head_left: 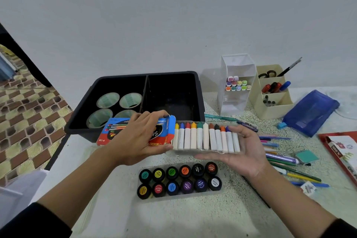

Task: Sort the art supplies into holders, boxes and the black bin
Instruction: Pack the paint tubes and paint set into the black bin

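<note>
Crayon tray [206, 137] is half inside the crayon box [161, 133], held above the counter [193, 218]. Left grip [135, 137] wraps the box. Right grip [245, 152] cradles the tray from below, thumb on its end. Beyond left grip is the black bin [146, 75], with tape rolls [108, 99] already in its left half. Below both grips, poster paint jars [179, 178] are unsorted. Beyond right grip, marker holder [231, 67] and beige holder [274, 100] are part filled. Right of right grip, loose pencils [280, 160] lie out. Roughly midway, I judge.
</note>
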`<state>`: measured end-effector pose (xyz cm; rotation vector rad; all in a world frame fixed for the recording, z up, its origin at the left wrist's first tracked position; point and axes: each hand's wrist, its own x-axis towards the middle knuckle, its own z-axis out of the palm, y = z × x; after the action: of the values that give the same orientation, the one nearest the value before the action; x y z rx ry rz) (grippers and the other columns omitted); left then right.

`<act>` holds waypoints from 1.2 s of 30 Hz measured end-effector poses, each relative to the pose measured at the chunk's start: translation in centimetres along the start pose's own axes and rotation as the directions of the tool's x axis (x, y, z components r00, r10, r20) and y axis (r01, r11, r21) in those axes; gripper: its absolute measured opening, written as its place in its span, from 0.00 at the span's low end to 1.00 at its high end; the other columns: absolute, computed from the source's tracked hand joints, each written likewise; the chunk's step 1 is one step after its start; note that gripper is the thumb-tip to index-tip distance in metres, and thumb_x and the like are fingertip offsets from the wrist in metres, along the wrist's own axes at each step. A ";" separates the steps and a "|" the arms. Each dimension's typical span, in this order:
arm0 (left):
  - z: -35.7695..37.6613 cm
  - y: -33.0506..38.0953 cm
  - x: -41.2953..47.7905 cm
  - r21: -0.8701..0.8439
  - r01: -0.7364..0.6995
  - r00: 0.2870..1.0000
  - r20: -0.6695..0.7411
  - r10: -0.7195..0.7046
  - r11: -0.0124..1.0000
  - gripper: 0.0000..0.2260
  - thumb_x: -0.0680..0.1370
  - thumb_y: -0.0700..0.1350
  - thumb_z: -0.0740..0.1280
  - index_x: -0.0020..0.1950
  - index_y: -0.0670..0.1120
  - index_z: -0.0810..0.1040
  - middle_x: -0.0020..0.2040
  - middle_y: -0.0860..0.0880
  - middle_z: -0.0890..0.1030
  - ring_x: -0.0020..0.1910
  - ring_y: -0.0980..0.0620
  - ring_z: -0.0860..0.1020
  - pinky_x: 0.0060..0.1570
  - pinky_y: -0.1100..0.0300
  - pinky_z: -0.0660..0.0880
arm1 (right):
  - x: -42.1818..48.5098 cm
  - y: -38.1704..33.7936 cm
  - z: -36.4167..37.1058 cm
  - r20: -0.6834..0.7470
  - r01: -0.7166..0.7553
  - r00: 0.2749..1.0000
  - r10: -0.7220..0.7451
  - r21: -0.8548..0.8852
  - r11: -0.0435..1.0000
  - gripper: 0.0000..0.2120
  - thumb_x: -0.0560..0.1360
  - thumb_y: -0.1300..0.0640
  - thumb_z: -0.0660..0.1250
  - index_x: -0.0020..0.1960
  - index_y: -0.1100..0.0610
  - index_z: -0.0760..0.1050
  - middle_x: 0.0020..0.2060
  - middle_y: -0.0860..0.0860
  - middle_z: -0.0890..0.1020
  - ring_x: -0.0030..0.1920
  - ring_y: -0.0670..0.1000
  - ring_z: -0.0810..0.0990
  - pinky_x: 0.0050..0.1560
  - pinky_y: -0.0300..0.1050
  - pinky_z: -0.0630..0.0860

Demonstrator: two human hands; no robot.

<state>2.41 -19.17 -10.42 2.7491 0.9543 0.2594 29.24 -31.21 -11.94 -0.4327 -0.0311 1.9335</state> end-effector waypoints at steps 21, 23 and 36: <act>-1.5 2.3 0.2 -0.167 0.113 0.989 0.115 -0.095 0.979 0.39 0.63 0.71 0.75 0.68 0.63 0.63 0.59 0.68 0.70 0.60 0.72 0.66 0.66 0.57 0.62 | -0.2 -1.7 1.2 -0.062 0.017 0.998 -0.033 -0.237 0.971 0.18 0.75 0.60 0.53 0.56 0.66 0.76 0.56 0.70 0.81 0.59 0.76 0.77 0.56 0.82 0.66; -1.6 2.6 0.5 -0.156 0.116 0.988 0.116 -0.098 0.981 0.37 0.64 0.71 0.76 0.67 0.63 0.64 0.58 0.67 0.73 0.58 0.68 0.71 0.69 0.52 0.62 | -0.3 -1.8 1.6 -0.074 0.021 0.996 -0.042 -0.269 0.963 0.16 0.75 0.60 0.53 0.53 0.66 0.76 0.51 0.69 0.82 0.55 0.74 0.80 0.54 0.81 0.67; -0.5 4.7 1.2 -0.132 0.222 0.971 0.118 -0.207 0.966 0.39 0.63 0.71 0.75 0.68 0.62 0.64 0.55 0.70 0.67 0.55 0.73 0.65 0.67 0.53 0.62 | 1.9 -0.6 -0.1 0.003 -0.050 0.999 0.053 -0.295 0.954 0.21 0.74 0.61 0.55 0.64 0.67 0.71 0.61 0.71 0.77 0.61 0.74 0.77 0.59 0.77 0.71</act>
<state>6.00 -21.93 -8.64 2.4775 1.1460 0.1410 29.23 -29.28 -12.47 -0.6264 -0.3223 1.9890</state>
